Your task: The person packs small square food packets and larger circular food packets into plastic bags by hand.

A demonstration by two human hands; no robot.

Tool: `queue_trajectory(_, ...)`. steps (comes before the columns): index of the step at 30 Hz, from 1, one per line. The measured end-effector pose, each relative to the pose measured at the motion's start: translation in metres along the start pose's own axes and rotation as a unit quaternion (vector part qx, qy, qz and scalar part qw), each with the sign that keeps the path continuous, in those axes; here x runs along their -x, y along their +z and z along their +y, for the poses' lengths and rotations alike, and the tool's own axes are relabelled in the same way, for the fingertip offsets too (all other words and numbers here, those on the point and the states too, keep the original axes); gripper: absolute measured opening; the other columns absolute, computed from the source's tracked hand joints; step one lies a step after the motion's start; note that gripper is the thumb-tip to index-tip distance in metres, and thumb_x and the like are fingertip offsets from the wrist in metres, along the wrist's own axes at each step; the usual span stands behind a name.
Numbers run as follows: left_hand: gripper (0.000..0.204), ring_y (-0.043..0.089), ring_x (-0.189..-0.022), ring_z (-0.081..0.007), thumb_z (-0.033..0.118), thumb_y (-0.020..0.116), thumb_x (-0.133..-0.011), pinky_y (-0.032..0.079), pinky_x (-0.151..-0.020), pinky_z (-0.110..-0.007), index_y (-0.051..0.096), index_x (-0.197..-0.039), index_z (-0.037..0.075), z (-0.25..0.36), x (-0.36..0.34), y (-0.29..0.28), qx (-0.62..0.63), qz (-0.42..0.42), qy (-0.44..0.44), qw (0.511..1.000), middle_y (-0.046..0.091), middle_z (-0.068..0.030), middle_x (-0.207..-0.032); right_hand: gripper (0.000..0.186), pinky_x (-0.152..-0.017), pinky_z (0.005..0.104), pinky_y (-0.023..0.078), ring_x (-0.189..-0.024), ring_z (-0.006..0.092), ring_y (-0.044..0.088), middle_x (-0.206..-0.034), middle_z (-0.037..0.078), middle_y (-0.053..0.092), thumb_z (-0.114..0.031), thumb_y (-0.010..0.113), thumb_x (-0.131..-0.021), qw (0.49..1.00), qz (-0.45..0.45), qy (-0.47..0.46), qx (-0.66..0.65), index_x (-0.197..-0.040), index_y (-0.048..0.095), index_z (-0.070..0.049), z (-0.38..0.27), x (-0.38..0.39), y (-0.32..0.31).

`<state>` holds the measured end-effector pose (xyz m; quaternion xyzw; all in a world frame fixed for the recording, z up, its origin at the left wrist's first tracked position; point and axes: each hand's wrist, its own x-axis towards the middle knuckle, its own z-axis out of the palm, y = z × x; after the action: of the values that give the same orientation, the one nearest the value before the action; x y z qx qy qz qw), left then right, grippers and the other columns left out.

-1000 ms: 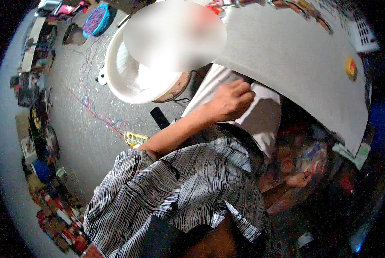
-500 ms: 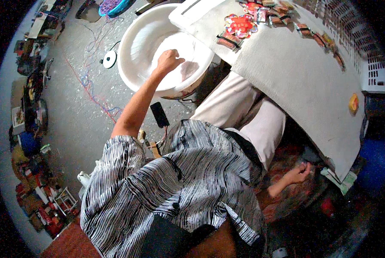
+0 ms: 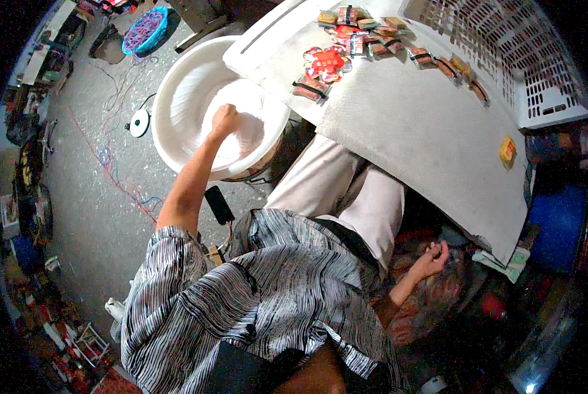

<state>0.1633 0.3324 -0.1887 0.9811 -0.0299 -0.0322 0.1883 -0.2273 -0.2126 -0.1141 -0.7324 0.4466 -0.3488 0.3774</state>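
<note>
My left hand (image 3: 226,121) is over a large white basin (image 3: 165,131), its fingers curled closed; whatever they may hold is hidden. A pale white material lies inside the basin, too washed out to identify. My right hand (image 3: 432,260) is low beside my thigh, palm up with bent fingers drawn in; I cannot make out anything in them. Under it lies a dark reddish bag-like surface (image 3: 432,299). To its upper right is the light board tabletop (image 3: 425,131), carrying several small wrapped packets (image 3: 310,88), red flower-shaped cards (image 3: 327,64) and one yellow packet (image 3: 507,152).
A white slotted crate (image 3: 550,111) stands at the table's far right. On the floor at left are a white disc-shaped object (image 3: 139,123), loose red and blue strings, and a blue basket (image 3: 145,31) of purple strands. A black rectangular device (image 3: 219,205) is near my left arm.
The view has shifted, so the basin and table sit further left and lower. Both hands keep about the same places relative to the basin and the bag; the left fingers look more tightly closed.
</note>
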Motion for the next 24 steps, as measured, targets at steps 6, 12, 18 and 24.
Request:
queue_trajectory(6,0.019,0.049,-0.048,-0.0110,0.013,0.064,-0.075,0.035,-0.045,-0.026,0.059,-0.061,0.001,0.022,0.005,-0.066,0.408,-0.049,-0.176,0.895,0.056,-0.0051,-0.055,0.028,-0.074,0.0304,0.053,-0.086,0.0202,0.066,-0.102,0.012,0.068,-0.020,0.052,-0.098,1.000,0.009,-0.017,-0.011,-0.116,0.061,-0.001,-0.026,0.008,-0.001)
queue_trajectory(12,0.011,0.045,-0.052,-0.0069,0.012,0.065,-0.081,0.030,-0.047,-0.021,0.061,-0.078,0.002,0.065,0.060,-0.120,0.583,0.035,-0.173,0.793,0.055,-0.0007,-0.064,0.029,-0.070,0.0284,0.053,-0.079,0.0169,0.064,-0.102,0.011,0.069,-0.021,0.051,-0.099,0.997,-0.061,-0.036,-0.040,-0.113,0.062,0.001,-0.087,0.021,0.032)
queue_trajectory(18,0.012,0.044,-0.056,-0.0051,0.016,0.065,-0.087,0.031,-0.051,-0.020,0.064,-0.083,0.005,0.160,0.095,-0.120,0.648,0.080,-0.077,0.754,0.054,0.0033,-0.067,0.024,-0.072,0.0288,0.053,-0.078,0.0170,0.063,-0.103,0.010,0.068,-0.018,0.054,-0.096,0.958,-0.253,-0.106,-0.087,-0.109,0.064,0.000,-0.156,0.041,0.078)
queue_trajectory(24,0.011,0.047,-0.057,-0.0067,0.015,0.063,-0.090,0.039,-0.053,-0.021,0.062,-0.085,0.005,0.260,0.111,-0.108,0.671,-0.012,-0.013,0.741,0.055,0.0026,-0.068,0.076,-0.096,0.0386,0.045,-0.112,0.0295,0.056,-0.126,0.016,0.056,-0.029,0.079,-0.076,0.855,-0.469,-0.202,-0.098,-0.137,0.043,-0.001,-0.220,0.097,0.128)
